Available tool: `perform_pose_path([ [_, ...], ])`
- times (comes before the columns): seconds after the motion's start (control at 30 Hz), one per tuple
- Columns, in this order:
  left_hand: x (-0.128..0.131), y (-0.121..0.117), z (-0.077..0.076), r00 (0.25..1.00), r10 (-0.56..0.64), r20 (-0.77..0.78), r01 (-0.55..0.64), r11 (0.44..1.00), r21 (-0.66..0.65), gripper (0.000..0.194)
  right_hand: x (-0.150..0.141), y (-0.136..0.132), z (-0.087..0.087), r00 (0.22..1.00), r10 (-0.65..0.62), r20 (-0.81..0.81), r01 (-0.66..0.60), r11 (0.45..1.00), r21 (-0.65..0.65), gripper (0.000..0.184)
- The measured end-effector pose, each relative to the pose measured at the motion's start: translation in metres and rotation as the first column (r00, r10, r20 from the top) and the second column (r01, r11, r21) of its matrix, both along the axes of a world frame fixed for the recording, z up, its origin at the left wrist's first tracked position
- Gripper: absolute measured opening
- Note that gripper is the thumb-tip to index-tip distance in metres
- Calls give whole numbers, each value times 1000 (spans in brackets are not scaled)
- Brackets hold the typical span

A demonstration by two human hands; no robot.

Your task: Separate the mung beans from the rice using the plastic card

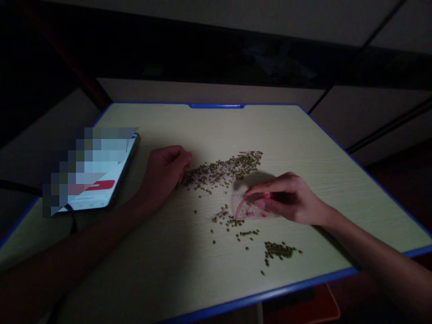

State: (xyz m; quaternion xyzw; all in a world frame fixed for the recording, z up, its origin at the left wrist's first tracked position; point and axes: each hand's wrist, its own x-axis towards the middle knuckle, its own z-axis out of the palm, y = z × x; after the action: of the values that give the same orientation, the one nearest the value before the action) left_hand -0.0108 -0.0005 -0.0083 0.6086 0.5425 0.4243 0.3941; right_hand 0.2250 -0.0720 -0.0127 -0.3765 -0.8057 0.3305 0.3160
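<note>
My left hand (166, 172) rests at the left end of a long heap of small green beans mixed with pale grains (222, 170). Its fingers are curled together, and their undersides are hidden. In my right hand (292, 200), thumb and fingers pinch a clear plastic piece with a curved pink edge and pink print (250, 211). The piece is tilted over the tabletop. Loose beans and a few pale grains (221, 215) lie by its left edge. Nearer the front edge is a smaller cluster of green beans (279, 250), with single beans scattered between.
A tablet or large phone with a lit screen (97, 193) is propped at the left, partly blurred out, a dark cable (73, 220) beside it. The pale table (151, 265) has a blue rim. Light panels (378, 112) stand behind it. The surroundings are dim.
</note>
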Motion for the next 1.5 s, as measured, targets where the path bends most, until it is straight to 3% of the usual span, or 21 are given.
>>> perform_pose_path([
  [0.43, 2, -1, 1, 1000, 3, -12, -3, 1000, -4, 23, -2, 0, 1, 999, 3, 37, -4, 999, 42, 20],
  [1.07, 2, -2, 3, 999, 12, -30, -13, 1000, -24, 23, -6, -3, -2, 995, -102, -21, 100, 992, -76, 23],
  [1.5, 1, -1, 1, 1000, -4, -22, 4, 1000, -4, 23, -8, -2, 0, 999, -40, 11, 40, 999, -24, 20],
])
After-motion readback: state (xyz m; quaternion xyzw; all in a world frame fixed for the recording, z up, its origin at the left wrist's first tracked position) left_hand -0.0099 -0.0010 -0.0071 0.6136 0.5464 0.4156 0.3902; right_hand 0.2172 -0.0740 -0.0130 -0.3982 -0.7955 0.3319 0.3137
